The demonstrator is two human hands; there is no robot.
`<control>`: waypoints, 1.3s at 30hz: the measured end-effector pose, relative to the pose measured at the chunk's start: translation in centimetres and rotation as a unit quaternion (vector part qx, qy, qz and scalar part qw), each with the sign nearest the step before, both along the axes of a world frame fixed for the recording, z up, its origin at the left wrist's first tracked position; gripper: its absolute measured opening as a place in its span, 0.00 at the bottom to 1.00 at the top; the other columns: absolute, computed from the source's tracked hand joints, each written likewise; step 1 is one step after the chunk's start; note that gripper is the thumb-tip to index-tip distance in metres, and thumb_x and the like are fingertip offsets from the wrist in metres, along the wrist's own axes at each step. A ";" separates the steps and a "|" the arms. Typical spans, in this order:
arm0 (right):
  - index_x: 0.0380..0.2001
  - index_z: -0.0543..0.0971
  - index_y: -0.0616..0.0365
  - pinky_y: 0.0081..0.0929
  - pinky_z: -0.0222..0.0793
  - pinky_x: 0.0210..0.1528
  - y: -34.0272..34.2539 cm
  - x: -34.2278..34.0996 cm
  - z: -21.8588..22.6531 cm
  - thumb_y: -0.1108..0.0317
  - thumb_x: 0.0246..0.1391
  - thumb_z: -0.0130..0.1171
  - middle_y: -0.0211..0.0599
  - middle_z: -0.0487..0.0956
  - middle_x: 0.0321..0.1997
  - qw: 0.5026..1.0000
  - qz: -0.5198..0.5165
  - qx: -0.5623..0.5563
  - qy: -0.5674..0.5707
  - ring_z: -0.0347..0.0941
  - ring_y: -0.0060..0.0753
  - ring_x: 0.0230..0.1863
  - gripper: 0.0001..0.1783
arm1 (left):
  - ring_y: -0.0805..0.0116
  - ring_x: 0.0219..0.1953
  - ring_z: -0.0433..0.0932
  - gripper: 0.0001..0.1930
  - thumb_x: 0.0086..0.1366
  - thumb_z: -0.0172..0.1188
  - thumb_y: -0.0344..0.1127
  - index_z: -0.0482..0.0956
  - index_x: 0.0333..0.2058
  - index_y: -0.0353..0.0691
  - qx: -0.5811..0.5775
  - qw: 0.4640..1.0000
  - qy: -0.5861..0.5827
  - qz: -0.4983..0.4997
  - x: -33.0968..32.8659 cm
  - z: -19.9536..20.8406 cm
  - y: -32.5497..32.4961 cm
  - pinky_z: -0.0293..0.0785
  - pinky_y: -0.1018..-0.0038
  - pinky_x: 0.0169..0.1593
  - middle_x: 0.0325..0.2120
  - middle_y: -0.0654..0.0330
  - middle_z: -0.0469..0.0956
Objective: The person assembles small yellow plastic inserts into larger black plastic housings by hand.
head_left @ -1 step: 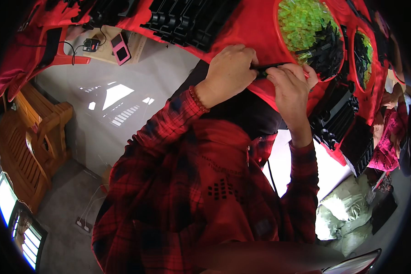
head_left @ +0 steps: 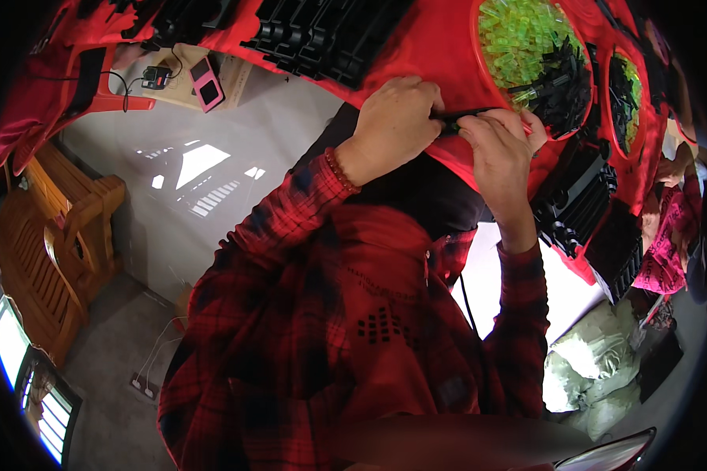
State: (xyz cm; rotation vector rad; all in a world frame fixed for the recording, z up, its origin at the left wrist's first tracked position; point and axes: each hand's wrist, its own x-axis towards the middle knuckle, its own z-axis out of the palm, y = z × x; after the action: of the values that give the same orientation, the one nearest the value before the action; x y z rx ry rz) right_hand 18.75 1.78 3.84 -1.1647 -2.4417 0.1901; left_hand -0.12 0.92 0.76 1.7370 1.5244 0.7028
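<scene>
Between my two hands is a slim black plastic piece, mostly covered by my fingers. My left hand closes on its left end, knuckles up, with a beaded bracelet at the wrist. My right hand pinches the other end. Just beyond the right hand, a red-rimmed tray holds bright yellow-green plastic bits and a heap of small black strips. All this is at the near edge of a red-covered table.
Long black moulded parts lie stacked at the table's far left; more black parts are at right. A second tray stands farther right. A pink device rests on a box, left. White sacks and a wooden bench flank me.
</scene>
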 end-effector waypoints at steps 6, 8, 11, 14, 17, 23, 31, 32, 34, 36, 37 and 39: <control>0.33 0.82 0.52 0.44 0.53 0.63 -0.1 -0.3 -0.5 0.72 0.48 0.66 0.24 0.83 0.31 1.000 0.002 0.014 -0.001 0.76 0.26 0.41 0.07 | 0.56 0.38 0.80 0.09 0.55 0.69 0.31 0.81 0.34 0.36 -0.016 1.000 -0.009 0.010 0.1 -0.3 0.0 0.76 0.63 0.41 0.32 0.56 0.80; 0.32 0.82 0.52 0.44 0.53 0.63 -0.2 -0.3 -0.8 0.73 0.48 0.65 0.24 0.83 0.31 1.000 -0.005 0.029 -0.003 0.76 0.25 0.42 0.07 | 0.56 0.38 0.80 0.09 0.55 0.69 0.32 0.81 0.34 0.36 -0.011 1.000 0.003 0.004 0.2 -0.3 0.1 0.76 0.63 0.41 0.32 0.56 0.80; 0.32 0.82 0.52 0.44 0.53 0.63 -0.3 -0.5 -0.8 0.73 0.48 0.65 0.24 0.82 0.30 1.000 -0.006 0.029 -0.007 0.76 0.25 0.42 0.06 | 0.55 0.39 0.80 0.09 0.56 0.69 0.32 0.81 0.34 0.36 -0.011 1.000 0.010 -0.012 -0.1 -0.1 0.2 0.75 0.62 0.40 0.33 0.55 0.80; 0.33 0.82 0.52 0.44 0.52 0.64 -0.1 -0.1 -0.5 0.73 0.48 0.64 0.24 0.82 0.31 1.000 0.001 0.019 -0.023 0.76 0.26 0.42 0.06 | 0.54 0.39 0.79 0.10 0.56 0.69 0.33 0.81 0.35 0.37 -0.002 1.000 -0.010 -0.016 -0.1 -0.4 0.2 0.75 0.62 0.41 0.33 0.55 0.80; 0.35 0.82 0.52 0.41 0.54 0.61 -0.1 0.1 0.1 0.72 0.50 0.65 0.24 0.82 0.31 1.000 -0.004 0.008 0.008 0.76 0.26 0.41 0.07 | 0.53 0.39 0.79 0.09 0.57 0.68 0.34 0.81 0.35 0.37 0.011 1.000 0.001 -0.024 -0.4 -0.3 0.2 0.75 0.62 0.42 0.33 0.55 0.80; 0.39 0.83 0.54 0.31 0.57 0.51 -2.5 1.7 -0.6 0.69 0.58 0.64 0.26 0.84 0.35 0.983 -0.125 0.003 0.138 0.77 0.26 0.36 0.06 | 0.52 0.41 0.79 0.10 0.59 0.68 0.35 0.81 0.37 0.38 0.029 0.999 0.038 -0.021 -0.2 0.2 -0.4 0.75 0.61 0.44 0.35 0.54 0.80; 0.41 0.82 0.58 0.27 0.58 0.53 -5.0 2.6 -1.4 0.73 0.60 0.61 0.29 0.86 0.37 0.973 -0.160 -0.036 0.163 0.79 0.25 0.36 0.07 | 0.51 0.41 0.79 0.11 0.62 0.63 0.34 0.80 0.43 0.40 0.062 0.994 0.046 -0.074 -1.2 0.0 0.2 0.76 0.60 0.45 0.35 0.53 0.79; 0.43 0.82 0.59 0.25 0.63 0.51 -5.3 2.7 -1.7 0.73 0.61 0.61 0.32 0.86 0.38 0.967 -0.172 -0.063 0.177 0.77 0.24 0.37 0.08 | 0.51 0.41 0.79 0.12 0.63 0.62 0.32 0.80 0.45 0.41 0.070 0.994 0.047 -0.067 -1.3 -0.1 0.2 0.76 0.61 0.46 0.37 0.53 0.79; 0.45 0.82 0.59 0.23 0.68 0.49 -5.5 2.9 -1.9 0.74 0.62 0.61 0.35 0.85 0.39 0.959 -0.186 -0.088 0.193 0.76 0.24 0.38 0.09 | 0.52 0.43 0.79 0.14 0.62 0.61 0.31 0.79 0.47 0.43 0.104 0.983 0.105 -0.107 -1.9 1.6 0.4 0.76 0.61 0.47 0.41 0.54 0.78; 0.42 0.82 0.59 0.26 0.60 0.53 -5.6 2.8 -2.0 0.73 0.60 0.61 0.31 0.87 0.37 0.958 -0.192 -0.059 0.205 0.79 0.23 0.33 0.08 | 0.53 0.44 0.79 0.16 0.61 0.60 0.29 0.79 0.49 0.44 0.138 0.966 0.163 -0.146 -2.2 2.9 0.8 0.76 0.62 0.48 0.45 0.55 0.78; 0.42 0.82 0.59 0.26 0.60 0.53 -5.8 2.9 -2.1 0.73 0.60 0.61 0.31 0.87 0.37 0.958 -0.193 -0.057 0.207 0.79 0.23 0.33 0.08 | 0.56 0.45 0.79 0.17 0.60 0.59 0.30 0.80 0.49 0.46 0.226 0.936 0.162 -0.214 -2.3 3.1 1.1 0.76 0.64 0.48 0.48 0.57 0.76; 0.42 0.82 0.60 0.25 0.62 0.52 -6.2 3.0 -2.1 0.74 0.60 0.61 0.32 0.87 0.37 0.945 -0.226 -0.082 0.223 0.78 0.23 0.33 0.08 | 0.59 0.46 0.78 0.18 0.58 0.59 0.30 0.80 0.49 0.48 0.312 0.894 0.161 -0.279 -2.2 3.4 1.4 0.76 0.65 0.48 0.51 0.59 0.75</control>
State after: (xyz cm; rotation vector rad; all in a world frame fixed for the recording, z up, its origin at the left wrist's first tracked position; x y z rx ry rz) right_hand 21.78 -4.39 1.69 -1.5272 -1.7458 0.4647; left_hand -2.36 2.32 4.11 2.7370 0.9293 0.6542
